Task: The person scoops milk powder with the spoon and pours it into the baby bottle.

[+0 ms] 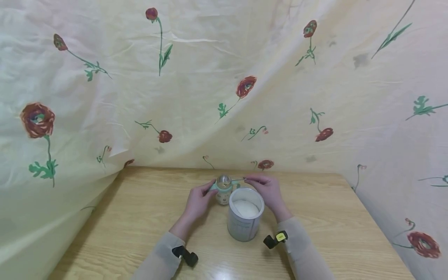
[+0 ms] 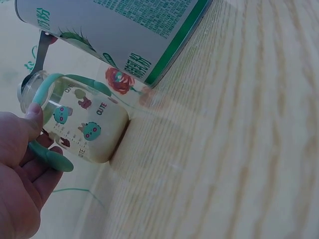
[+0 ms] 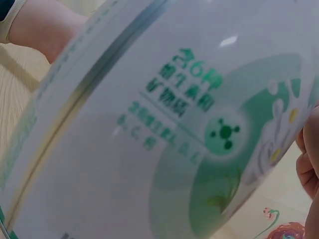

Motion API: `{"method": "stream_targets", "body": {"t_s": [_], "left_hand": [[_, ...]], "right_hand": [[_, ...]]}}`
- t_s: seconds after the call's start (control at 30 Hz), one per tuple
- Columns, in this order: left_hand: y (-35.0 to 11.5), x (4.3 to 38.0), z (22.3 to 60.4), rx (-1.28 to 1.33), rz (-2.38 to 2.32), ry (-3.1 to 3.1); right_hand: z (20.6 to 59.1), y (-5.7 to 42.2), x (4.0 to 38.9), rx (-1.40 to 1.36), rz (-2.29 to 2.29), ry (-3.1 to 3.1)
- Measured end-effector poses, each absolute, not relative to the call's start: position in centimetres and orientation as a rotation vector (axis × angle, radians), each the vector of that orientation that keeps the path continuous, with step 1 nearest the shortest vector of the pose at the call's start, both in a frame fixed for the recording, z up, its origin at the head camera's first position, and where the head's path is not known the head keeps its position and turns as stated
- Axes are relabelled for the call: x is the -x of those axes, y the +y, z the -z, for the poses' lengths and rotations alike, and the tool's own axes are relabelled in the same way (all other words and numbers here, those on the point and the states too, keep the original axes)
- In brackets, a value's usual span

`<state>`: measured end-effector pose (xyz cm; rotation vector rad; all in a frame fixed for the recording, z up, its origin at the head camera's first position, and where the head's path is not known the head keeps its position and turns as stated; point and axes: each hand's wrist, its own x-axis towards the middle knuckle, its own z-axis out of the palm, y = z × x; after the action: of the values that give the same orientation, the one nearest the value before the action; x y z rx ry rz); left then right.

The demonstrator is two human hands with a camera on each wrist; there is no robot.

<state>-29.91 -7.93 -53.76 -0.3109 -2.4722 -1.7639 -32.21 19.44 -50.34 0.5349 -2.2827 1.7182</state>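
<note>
A clear baby bottle (image 1: 223, 197) with mint-green handles and small cartoon prints stands on the table; pale contents show inside it in the left wrist view. My left hand (image 1: 198, 199) grips one green handle (image 2: 55, 160), its thumb near the bottle's neck. Pinched in my right hand (image 1: 268, 191) is the thin handle of a metal spoon (image 1: 239, 179), whose bowl lies at the bottle's mouth. Just in front and to the right, an open can (image 1: 244, 228) holds white powder (image 1: 247, 209). That can blocks most of the right wrist view, where only part of my right hand (image 3: 311, 154) shows.
The wooden table (image 1: 147, 217) runs back to a hanging floral cloth (image 1: 196, 97), which also borders both sides. A black camera is strapped to each wrist, one on the left sleeve (image 1: 162, 249) and one on the right sleeve (image 1: 301, 245).
</note>
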Motion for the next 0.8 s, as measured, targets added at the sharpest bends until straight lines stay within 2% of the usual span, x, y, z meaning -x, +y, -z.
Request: {"method": "stream_targets", "body": {"t_s": [0.3,0.6,0.8], "left_hand": [[-8.0,30.2,53.8,0.327,1.741,-2.463],[-8.1,30.2,53.8,0.332,1.722,-2.483],[-8.2,30.3,53.9,0.349,1.74,-2.479]], "right_hand": [[48.1,18.5,30.3,-0.81,-1.419,-2.108],[47.4,18.4,30.0,-0.666,-1.574,-2.219],[47.2,18.4,29.9,-0.734,-1.513,-2.156]]}}
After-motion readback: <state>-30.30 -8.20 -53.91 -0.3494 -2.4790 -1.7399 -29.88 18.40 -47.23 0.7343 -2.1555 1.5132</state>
